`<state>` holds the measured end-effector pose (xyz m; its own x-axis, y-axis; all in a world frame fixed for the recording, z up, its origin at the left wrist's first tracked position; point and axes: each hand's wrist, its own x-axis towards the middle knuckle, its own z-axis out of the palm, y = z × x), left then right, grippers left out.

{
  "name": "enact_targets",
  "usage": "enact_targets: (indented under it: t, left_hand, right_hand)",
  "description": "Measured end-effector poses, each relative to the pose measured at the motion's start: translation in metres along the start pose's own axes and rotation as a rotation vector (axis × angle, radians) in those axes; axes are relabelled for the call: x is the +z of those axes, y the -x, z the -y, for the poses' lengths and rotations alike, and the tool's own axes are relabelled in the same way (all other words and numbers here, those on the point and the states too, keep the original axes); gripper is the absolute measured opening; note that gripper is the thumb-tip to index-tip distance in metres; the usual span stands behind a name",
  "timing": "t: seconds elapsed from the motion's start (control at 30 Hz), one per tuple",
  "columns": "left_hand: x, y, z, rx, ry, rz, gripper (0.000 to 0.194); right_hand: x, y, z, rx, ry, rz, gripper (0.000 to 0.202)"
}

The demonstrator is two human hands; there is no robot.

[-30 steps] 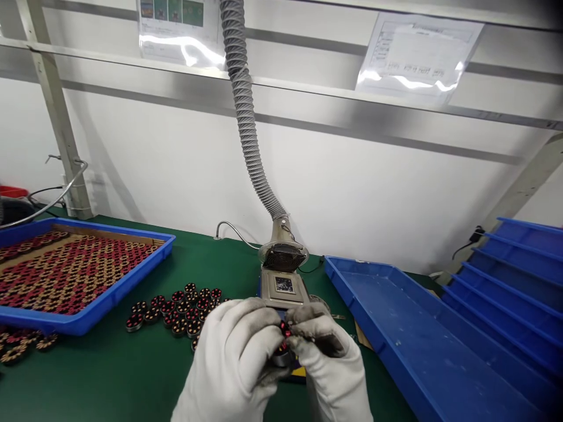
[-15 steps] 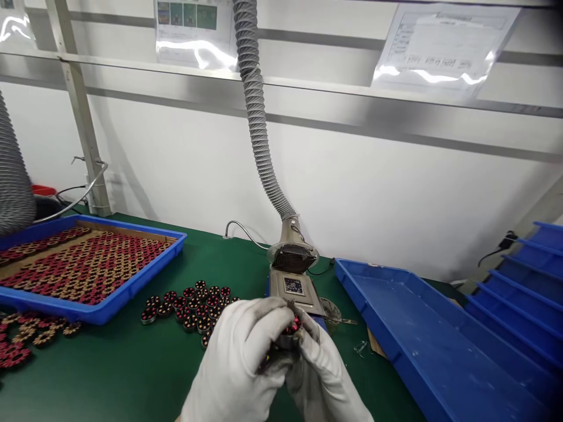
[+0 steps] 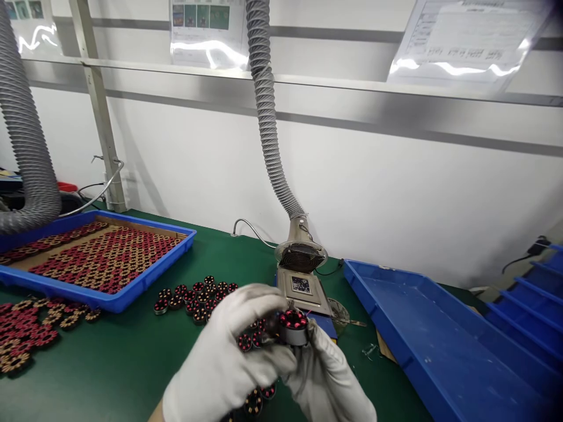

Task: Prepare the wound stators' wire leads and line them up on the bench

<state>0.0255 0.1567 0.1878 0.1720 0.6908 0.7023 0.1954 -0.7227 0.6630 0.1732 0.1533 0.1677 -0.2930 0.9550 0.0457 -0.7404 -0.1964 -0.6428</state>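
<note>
My right hand [image 3: 328,366], in a white glove, grips a small round motor stator [image 3: 293,327] with red windings on top and a grey metal rim. To its left is my left hand [image 3: 233,351], also gloved, its fingers curved and apart around the stator's left side. Motion smears those fingertips, and a dark blur beside the stator cannot be made out. Similar black-and-red stators [image 3: 204,300] stand in a cluster behind the left hand, and several more [image 3: 254,403] show below it. Behind the hands is a metal solder pot [image 3: 303,290] with a dark, shiny square opening.
A grey hose [image 3: 266,117] drops to a fume hood [image 3: 301,249] over the pot. At left, a blue tray [image 3: 127,302] holds rows of ring-shaped cores, with loose cores [image 3: 26,334] before it. A large blue tray [image 3: 422,328] and stacked blue trays [image 3: 528,310] are at right.
My left hand has loosened from around the stator and shifted left, uncovering its red top. The right hand still holds it. The view has swung slightly left.
</note>
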Motion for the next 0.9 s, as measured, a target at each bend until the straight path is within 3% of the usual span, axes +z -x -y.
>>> enact_targets:
  t: [0.07, 0.17, 0.27, 0.4, 0.47, 0.57, 0.67, 0.8, 0.83, 0.9]
  left_hand:
    - [0.001, -0.002, 0.002, 0.110, -0.064, 0.057, 0.036]
    - [0.004, -0.004, 0.008, 0.207, -0.005, 0.033, 0.020]
    - [0.005, -0.003, 0.011, 0.100, 0.143, -0.049, 0.008]
    - [0.004, 0.000, 0.009, -0.123, 0.344, -0.255, 0.015]
    - [0.004, -0.001, 0.007, -0.189, 0.370, -0.205, 0.017]
    - [0.007, -0.004, 0.007, -0.224, 0.438, -0.016, 0.021]
    - [0.008, -0.004, 0.009, -0.180, 0.492, -0.075, 0.019]
    - [0.000, -0.001, 0.008, -0.146, 0.466, -0.306, 0.027]
    - [-0.002, -0.002, 0.006, -0.177, 0.440, -0.297, 0.029]
    - [-0.001, -0.004, 0.003, -0.240, 0.402, -0.159, 0.032]
  right_hand:
    - [0.000, 0.001, -0.001, -0.010, -0.012, 0.009, 0.027]
    - [0.001, 0.000, -0.001, -0.002, 0.027, 0.007, 0.025]
    - [0.004, -0.003, -0.001, 0.018, 0.086, 0.022, 0.027]
    - [0.008, -0.005, -0.003, 0.021, 0.126, 0.042, 0.035]
    - [0.010, -0.005, -0.004, 0.001, 0.134, 0.022, 0.033]
    - [0.011, -0.006, -0.007, -0.056, 0.136, 0.014, 0.033]
    - [0.011, -0.005, -0.008, -0.092, 0.132, -0.026, 0.031]
    - [0.010, -0.001, -0.006, -0.071, 0.139, -0.069, 0.027]
    - [0.011, -0.001, -0.006, -0.063, 0.135, -0.063, 0.027]
    - [0.012, -0.002, -0.007, -0.060, 0.121, -0.059, 0.028]
